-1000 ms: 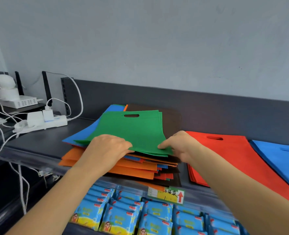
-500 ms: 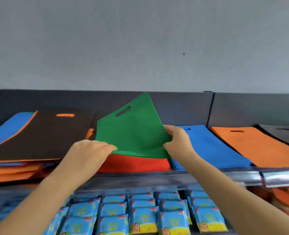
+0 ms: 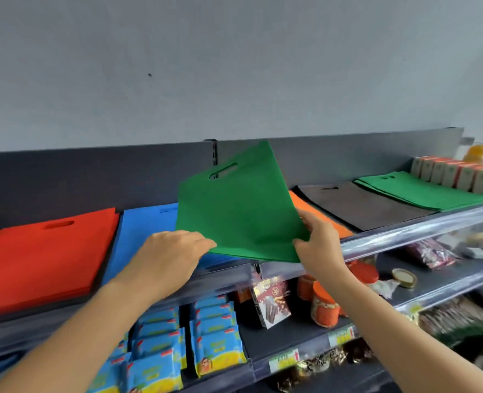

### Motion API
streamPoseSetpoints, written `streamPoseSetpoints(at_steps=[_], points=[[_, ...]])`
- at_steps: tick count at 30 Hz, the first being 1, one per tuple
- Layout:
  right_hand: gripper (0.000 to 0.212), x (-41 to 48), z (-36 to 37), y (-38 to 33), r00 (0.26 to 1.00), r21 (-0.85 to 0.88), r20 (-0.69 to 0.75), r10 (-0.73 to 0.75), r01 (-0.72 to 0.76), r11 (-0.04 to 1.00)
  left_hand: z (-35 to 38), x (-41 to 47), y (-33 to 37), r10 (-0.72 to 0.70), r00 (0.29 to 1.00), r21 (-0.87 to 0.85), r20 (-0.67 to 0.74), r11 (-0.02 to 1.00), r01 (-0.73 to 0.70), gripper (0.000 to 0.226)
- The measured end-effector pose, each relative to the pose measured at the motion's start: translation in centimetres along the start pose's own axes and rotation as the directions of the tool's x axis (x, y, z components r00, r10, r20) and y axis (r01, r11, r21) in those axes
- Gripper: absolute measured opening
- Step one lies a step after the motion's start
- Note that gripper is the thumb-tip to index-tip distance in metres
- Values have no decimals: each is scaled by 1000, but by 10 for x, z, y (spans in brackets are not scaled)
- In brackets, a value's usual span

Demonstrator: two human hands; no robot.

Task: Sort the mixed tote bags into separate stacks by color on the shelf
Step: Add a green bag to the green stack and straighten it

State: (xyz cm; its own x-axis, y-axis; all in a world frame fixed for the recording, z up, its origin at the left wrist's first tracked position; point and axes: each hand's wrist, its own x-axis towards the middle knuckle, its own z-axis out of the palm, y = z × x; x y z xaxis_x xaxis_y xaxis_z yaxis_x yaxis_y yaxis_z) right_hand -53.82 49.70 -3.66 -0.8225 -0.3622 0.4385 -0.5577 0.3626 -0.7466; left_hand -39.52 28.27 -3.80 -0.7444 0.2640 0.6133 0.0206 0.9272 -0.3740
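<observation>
Green tote bag (image 3: pixel 240 211) up in the air, well left of the green stack (image 3: pixel 421 191) and not yet on it. The right hand (image 3: pixel 317 242) pinches its near right corner, thumb on top; the left hand (image 3: pixel 172 256) curls round the near left corner. The bag is tilted, handle slot high toward the back panel and bottom edge nearest the person, so its long axis runs from the hands up and away.

Progress looks well on: 5 sorted stacks on the shelf (image 3: pixel 404 236) — black stack (image 3: pixel 359 205) just left of the green stack, then orange stack (image 3: pixel 305 207), blue stack (image 3: pixel 144 228), and red stack (image 3: pixel 44 259) farthest left. No mixed pile in view — what remains can't be told.
</observation>
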Motion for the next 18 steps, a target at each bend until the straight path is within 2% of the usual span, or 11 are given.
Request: streamPoseSetpoints(at_steps=[4, 7, 11, 18], points=[[73, 17, -38, 46, 994, -16, -90, 65, -67, 998, 29, 55, 27, 84, 995, -103, 54, 992, -78, 45], [71, 37, -65, 82, 984, -38, -151, 91, -98, 994, 57, 103, 39, 169, 983, -135, 75, 978, -158, 34], [70, 78, -103, 129, 969, -66, -215, 125, -142, 988, 98, 176, 57, 293, 956, -161, 22, 945, -286, 21], [68, 159, -167, 211, 930, -116, -317, 185, -232, 966, 165, 299, 102, 475, 879, -111, -35, 873, -476, 30]])
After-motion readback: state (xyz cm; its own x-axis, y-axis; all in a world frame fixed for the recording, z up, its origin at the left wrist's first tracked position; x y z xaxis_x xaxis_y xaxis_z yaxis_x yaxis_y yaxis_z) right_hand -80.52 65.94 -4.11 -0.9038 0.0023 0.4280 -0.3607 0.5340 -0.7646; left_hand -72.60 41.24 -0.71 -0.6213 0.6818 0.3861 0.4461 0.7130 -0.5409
